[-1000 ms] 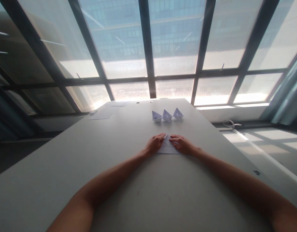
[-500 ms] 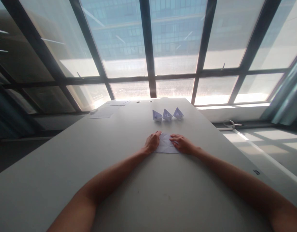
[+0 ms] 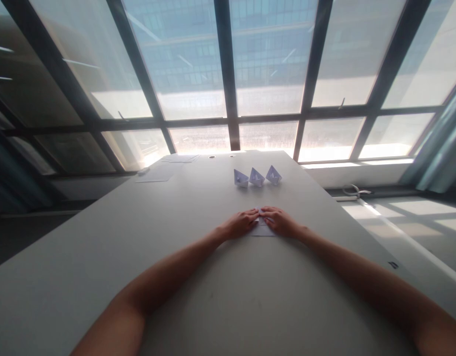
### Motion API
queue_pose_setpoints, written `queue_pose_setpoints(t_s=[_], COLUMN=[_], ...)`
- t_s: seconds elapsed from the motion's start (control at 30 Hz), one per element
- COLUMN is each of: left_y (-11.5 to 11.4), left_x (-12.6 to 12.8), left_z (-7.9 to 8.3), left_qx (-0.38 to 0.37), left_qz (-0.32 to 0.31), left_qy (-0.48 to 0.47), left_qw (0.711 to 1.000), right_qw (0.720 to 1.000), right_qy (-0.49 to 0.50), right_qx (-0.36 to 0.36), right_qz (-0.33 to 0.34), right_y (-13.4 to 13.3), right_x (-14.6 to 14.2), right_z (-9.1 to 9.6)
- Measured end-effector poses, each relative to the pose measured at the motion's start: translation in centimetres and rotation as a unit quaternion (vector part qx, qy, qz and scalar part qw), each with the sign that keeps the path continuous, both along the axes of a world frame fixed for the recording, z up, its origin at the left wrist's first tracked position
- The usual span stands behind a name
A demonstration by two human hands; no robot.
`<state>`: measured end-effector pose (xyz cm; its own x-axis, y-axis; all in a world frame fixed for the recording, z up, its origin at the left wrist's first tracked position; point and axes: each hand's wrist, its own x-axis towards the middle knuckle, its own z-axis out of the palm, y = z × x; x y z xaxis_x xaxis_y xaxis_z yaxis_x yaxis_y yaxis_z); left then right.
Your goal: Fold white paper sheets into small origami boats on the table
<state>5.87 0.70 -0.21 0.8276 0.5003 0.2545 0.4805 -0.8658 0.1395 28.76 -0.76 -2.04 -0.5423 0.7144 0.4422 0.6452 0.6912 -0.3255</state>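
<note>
A folded sheet of white paper (image 3: pixel 264 231) lies on the table in front of me, largely hidden under both hands. My left hand (image 3: pixel 239 225) covers its left half, fingers stretched out flat and pointing right. From the other side my right hand (image 3: pixel 282 222) rests on the right half with its fingers extended. The fingertips of both hands nearly meet over the middle of the paper. Just beyond stand three folded paper boats in a row: a left one (image 3: pixel 241 179), a middle one (image 3: pixel 256 178) and a right one (image 3: pixel 273 176).
The long white table (image 3: pixel 168 291) runs away from me towards large windows. Flat white sheets (image 3: pixel 153 174) lie at its far left, with more papers (image 3: pixel 181 158) behind them. A white cable (image 3: pixel 355 191) is by the wall on the right.
My left hand has moved right from the paper's left edge towards its middle, its fingers now flat, and the left side is folded inward. My right hand has stayed put.
</note>
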Motion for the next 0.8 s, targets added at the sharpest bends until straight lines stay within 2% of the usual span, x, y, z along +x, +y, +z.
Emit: queue_pose_setpoints(t_s=[0.2,0.63,0.8], left_y=[0.0,0.6,0.5], left_x=[-0.1,-0.9,-1.1], left_z=[0.2,-0.1,0.5], left_qx=[-0.017,-0.088,-0.059], left_qz=[-0.025,-0.012,-0.012], left_qy=[-0.024,-0.082,-0.060], left_qw=[0.999,0.993,0.996], right_qw=[1.000,1.000,1.000], right_qy=[-0.005,-0.010,-0.018], right_qx=[-0.003,-0.017,-0.018], right_qz=[-0.003,-0.011,-0.015], right_y=[0.2,-0.2,-0.3], right_x=[0.1,-0.1,-0.2], right_z=[-0.3,0.2,0.4])
